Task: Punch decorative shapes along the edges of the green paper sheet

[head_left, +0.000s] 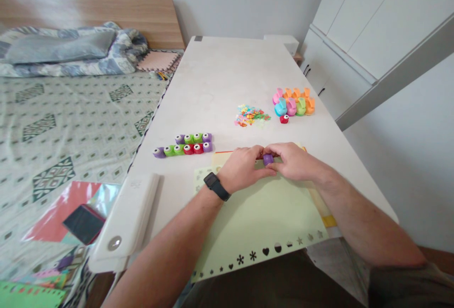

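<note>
Taking the clock from the hands, with 12 at the wall, I find the purple craft punch (268, 159) at centre, over the far part of the pale green sheet (262, 213). The left hand (246, 168) and right hand (292, 161) both have fingers closed around it, gripping from either side. The sheet overhangs the table's near edge at 6 o'clock, with cut-out shapes along that border; yellow paper (329, 221) shows under it at 4 o'clock. At 9 to 10 o'clock, two rows of small punches (187, 149) stand near the left table edge. A white appliance (133, 218) lies along that edge at 8 o'clock, limiting leftward room near the left forearm. Toward 12 o'clock, past the paper cut-outs (250, 115) heaped at 11, I note the longest open stretch of the white table (234, 66). Large punches (291, 106) cluster at 1 o'clock, close to the right edge, a small red punch (284, 118) just beside them. The tabletop is smooth and pale. Beyond the left edge is a bed (92, 104) with a patterned cover, a phone (84, 224) lying toward 8 o'clock; white cabinets (354, 19) stand at 2 o'clock.
</note>
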`<act>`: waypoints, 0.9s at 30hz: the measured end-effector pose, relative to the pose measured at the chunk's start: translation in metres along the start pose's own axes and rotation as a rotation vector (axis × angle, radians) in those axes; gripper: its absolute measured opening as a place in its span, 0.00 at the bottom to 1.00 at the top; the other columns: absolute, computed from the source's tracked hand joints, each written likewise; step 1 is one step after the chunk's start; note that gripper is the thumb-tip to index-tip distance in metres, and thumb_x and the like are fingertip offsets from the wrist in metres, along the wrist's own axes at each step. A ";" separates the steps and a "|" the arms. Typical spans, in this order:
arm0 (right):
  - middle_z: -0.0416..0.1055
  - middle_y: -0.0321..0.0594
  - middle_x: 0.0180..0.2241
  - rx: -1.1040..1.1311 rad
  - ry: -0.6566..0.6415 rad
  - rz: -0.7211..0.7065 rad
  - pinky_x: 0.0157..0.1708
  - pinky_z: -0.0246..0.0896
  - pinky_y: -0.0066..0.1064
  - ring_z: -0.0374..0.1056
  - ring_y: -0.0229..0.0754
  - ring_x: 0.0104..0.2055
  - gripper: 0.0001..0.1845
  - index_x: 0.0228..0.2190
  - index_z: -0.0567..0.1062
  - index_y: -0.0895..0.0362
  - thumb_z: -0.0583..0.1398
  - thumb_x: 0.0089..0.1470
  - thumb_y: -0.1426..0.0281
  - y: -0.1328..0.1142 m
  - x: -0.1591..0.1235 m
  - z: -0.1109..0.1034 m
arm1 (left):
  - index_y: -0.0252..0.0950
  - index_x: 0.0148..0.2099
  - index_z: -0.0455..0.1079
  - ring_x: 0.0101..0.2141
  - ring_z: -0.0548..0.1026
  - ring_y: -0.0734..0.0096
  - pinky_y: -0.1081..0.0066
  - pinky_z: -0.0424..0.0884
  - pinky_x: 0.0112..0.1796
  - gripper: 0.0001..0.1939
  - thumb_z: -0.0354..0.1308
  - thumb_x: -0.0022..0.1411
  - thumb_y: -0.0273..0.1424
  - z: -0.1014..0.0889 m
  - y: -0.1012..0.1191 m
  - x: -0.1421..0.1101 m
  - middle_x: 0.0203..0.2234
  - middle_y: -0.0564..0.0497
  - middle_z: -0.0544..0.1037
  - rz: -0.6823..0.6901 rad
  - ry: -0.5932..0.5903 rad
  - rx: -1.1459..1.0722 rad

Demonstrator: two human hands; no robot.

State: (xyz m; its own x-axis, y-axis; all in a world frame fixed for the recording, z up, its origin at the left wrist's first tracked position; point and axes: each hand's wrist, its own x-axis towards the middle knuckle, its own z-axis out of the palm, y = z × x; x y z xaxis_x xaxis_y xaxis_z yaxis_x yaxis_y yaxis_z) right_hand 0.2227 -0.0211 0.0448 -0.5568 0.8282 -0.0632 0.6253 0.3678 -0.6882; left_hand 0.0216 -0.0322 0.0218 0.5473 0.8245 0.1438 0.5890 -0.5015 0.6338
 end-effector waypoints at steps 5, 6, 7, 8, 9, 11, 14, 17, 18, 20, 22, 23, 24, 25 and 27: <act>0.78 0.39 0.37 -0.026 0.003 0.001 0.41 0.65 0.34 0.72 0.45 0.39 0.10 0.37 0.77 0.54 0.64 0.50 0.72 0.000 0.000 0.002 | 0.36 0.47 0.69 0.40 0.79 0.58 0.65 0.71 0.40 0.22 0.62 0.61 0.49 0.000 0.000 0.000 0.38 0.45 0.80 0.009 -0.003 0.041; 0.78 0.39 0.37 -0.031 0.004 -0.004 0.41 0.64 0.34 0.72 0.45 0.39 0.10 0.37 0.77 0.54 0.64 0.51 0.72 0.000 0.000 0.003 | 0.36 0.46 0.69 0.40 0.79 0.58 0.65 0.71 0.39 0.23 0.61 0.61 0.49 0.000 0.000 0.000 0.38 0.45 0.80 0.017 -0.005 0.047; 0.78 0.39 0.37 -0.036 0.006 -0.008 0.41 0.64 0.34 0.72 0.45 0.38 0.10 0.38 0.77 0.54 0.64 0.51 0.72 0.000 0.000 0.003 | 0.36 0.46 0.69 0.40 0.79 0.57 0.65 0.71 0.39 0.23 0.60 0.61 0.50 0.000 0.000 0.000 0.38 0.45 0.80 0.023 -0.007 0.052; 0.78 0.39 0.37 -0.041 0.008 -0.012 0.41 0.64 0.34 0.72 0.45 0.38 0.10 0.38 0.77 0.54 0.64 0.51 0.72 0.000 0.000 0.003 | 0.36 0.46 0.69 0.40 0.79 0.57 0.65 0.71 0.39 0.23 0.60 0.61 0.50 -0.001 0.001 0.000 0.38 0.44 0.80 0.026 -0.008 0.057; 0.78 0.40 0.37 -0.045 0.011 -0.016 0.41 0.64 0.34 0.72 0.45 0.38 0.10 0.38 0.77 0.54 0.63 0.51 0.72 0.000 0.000 0.003 | 0.36 0.46 0.69 0.40 0.79 0.57 0.64 0.70 0.39 0.23 0.60 0.62 0.51 -0.001 0.001 0.001 0.38 0.44 0.80 0.029 -0.008 0.059; 0.78 0.40 0.37 -0.052 0.017 -0.021 0.40 0.63 0.34 0.72 0.44 0.38 0.10 0.39 0.76 0.54 0.63 0.51 0.72 0.000 0.000 0.004 | 0.36 0.45 0.69 0.40 0.79 0.57 0.64 0.70 0.41 0.23 0.60 0.61 0.51 -0.002 0.001 0.001 0.39 0.44 0.80 0.032 -0.010 0.052; 0.78 0.40 0.37 -0.067 0.027 -0.017 0.39 0.63 0.33 0.71 0.44 0.38 0.09 0.38 0.76 0.54 0.63 0.51 0.72 -0.001 0.000 0.004 | 0.36 0.46 0.69 0.41 0.79 0.57 0.64 0.71 0.42 0.22 0.61 0.61 0.49 -0.002 0.001 0.002 0.39 0.45 0.80 0.036 -0.016 0.028; 0.78 0.40 0.37 -0.063 0.026 -0.013 0.38 0.62 0.33 0.71 0.44 0.38 0.08 0.37 0.76 0.55 0.63 0.51 0.71 -0.002 0.000 0.003 | 0.36 0.47 0.70 0.40 0.79 0.58 0.65 0.71 0.42 0.22 0.61 0.61 0.48 -0.001 0.000 0.002 0.38 0.45 0.80 0.034 -0.012 0.029; 0.78 0.40 0.37 -0.056 0.024 -0.014 0.38 0.62 0.33 0.71 0.44 0.38 0.08 0.37 0.76 0.55 0.63 0.51 0.71 -0.002 0.000 0.003 | 0.36 0.47 0.70 0.40 0.79 0.58 0.65 0.71 0.42 0.22 0.61 0.61 0.48 -0.001 0.000 0.002 0.38 0.45 0.80 0.036 -0.011 0.029; 0.78 0.39 0.37 -0.046 0.024 -0.018 0.38 0.62 0.33 0.71 0.43 0.37 0.08 0.36 0.76 0.55 0.63 0.52 0.71 -0.002 0.001 0.003 | 0.36 0.46 0.70 0.40 0.79 0.58 0.65 0.70 0.41 0.22 0.61 0.61 0.49 -0.001 0.000 0.002 0.38 0.45 0.81 0.045 -0.009 0.024; 0.78 0.39 0.37 -0.048 0.026 -0.019 0.38 0.62 0.33 0.71 0.43 0.37 0.08 0.36 0.76 0.55 0.63 0.51 0.71 -0.002 0.001 0.003 | 0.36 0.46 0.70 0.40 0.79 0.59 0.66 0.70 0.41 0.22 0.61 0.61 0.49 -0.002 0.000 0.002 0.38 0.45 0.81 0.046 -0.010 0.018; 0.78 0.39 0.37 -0.052 0.028 -0.018 0.38 0.62 0.33 0.71 0.43 0.37 0.08 0.36 0.76 0.55 0.64 0.51 0.71 -0.002 0.001 0.004 | 0.36 0.47 0.70 0.40 0.79 0.59 0.66 0.71 0.41 0.22 0.61 0.61 0.49 -0.002 0.000 0.002 0.38 0.45 0.81 0.042 -0.012 0.016; 0.78 0.39 0.37 -0.055 0.030 -0.016 0.39 0.62 0.33 0.71 0.43 0.37 0.08 0.36 0.76 0.55 0.64 0.51 0.71 -0.002 0.001 0.004 | 0.36 0.47 0.70 0.40 0.79 0.59 0.66 0.71 0.41 0.22 0.61 0.61 0.49 -0.002 0.000 0.002 0.39 0.46 0.81 0.035 -0.013 0.013; 0.78 0.40 0.37 -0.057 0.032 -0.016 0.39 0.62 0.33 0.71 0.43 0.38 0.08 0.37 0.76 0.55 0.64 0.51 0.72 -0.002 0.002 0.004 | 0.37 0.47 0.70 0.41 0.79 0.58 0.66 0.71 0.41 0.21 0.61 0.61 0.48 -0.002 0.000 0.002 0.39 0.46 0.81 0.028 -0.013 0.011; 0.78 0.40 0.38 -0.051 0.036 -0.020 0.40 0.63 0.33 0.72 0.44 0.39 0.09 0.38 0.76 0.54 0.64 0.51 0.72 -0.001 0.002 0.005 | 0.37 0.46 0.71 0.41 0.79 0.58 0.66 0.71 0.41 0.20 0.62 0.61 0.47 -0.002 -0.001 0.002 0.39 0.46 0.81 0.017 -0.011 0.011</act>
State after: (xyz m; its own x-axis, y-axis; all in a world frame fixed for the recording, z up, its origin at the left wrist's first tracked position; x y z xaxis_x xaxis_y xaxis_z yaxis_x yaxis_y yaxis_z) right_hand 0.2187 -0.0221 0.0417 -0.5498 0.8350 -0.0232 0.6418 0.4045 -0.6515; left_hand 0.0209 -0.0295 0.0233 0.5636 0.8131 0.1459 0.5861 -0.5181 0.6229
